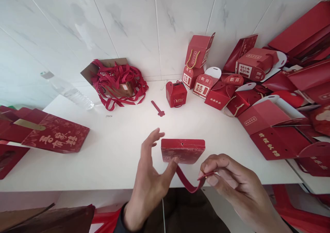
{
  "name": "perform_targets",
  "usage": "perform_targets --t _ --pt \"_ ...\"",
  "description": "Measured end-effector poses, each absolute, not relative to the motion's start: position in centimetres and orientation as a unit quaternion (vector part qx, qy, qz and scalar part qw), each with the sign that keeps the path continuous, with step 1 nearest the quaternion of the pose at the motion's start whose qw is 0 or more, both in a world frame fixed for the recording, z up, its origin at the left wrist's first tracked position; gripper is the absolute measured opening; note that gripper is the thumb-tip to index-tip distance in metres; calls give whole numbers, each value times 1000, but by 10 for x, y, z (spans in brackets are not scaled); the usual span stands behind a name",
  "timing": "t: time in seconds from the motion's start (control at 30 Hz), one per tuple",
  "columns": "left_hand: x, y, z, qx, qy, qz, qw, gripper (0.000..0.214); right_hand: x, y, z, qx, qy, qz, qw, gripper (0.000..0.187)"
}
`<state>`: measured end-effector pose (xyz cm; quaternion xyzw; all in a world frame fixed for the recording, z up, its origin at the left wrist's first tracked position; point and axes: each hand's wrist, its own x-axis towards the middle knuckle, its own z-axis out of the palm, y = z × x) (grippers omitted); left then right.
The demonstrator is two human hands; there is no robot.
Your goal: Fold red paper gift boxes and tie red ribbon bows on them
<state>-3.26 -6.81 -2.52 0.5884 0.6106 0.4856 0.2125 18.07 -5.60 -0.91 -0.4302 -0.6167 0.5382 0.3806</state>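
Note:
A small flat red box (pixel 183 150) lies on the white table (pixel 116 150) near its front edge. My left hand (pixel 151 178) is beside the box with fingers spread, and its thumb touches the box's lower left corner. My right hand (pixel 232 181) pinches the end of a red ribbon (pixel 189 183) that loops down from under the box. A tiny hole shows in the top edge of the box.
A tangle of red ribbons (pixel 118 83) lies on a cardboard piece at the back. A folded red box (pixel 176 93) and a loose ribbon strip (pixel 157 109) sit mid-table. Several red boxes (pixel 257 85) pile at the right, flat red sheets (pixel 55 138) at the left, a plastic bottle (pixel 69 92) behind.

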Motion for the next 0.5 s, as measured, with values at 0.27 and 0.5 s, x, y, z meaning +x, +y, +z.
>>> perform_targets --t 0.27,0.5 --pt "-35 -54 -41 613 546 488 295 37 183 -55 -20 -401 -668 468 417 3" --pt "-32 -57 -37 638 537 475 283 11 178 -44 -20 -364 -742 404 392 14"
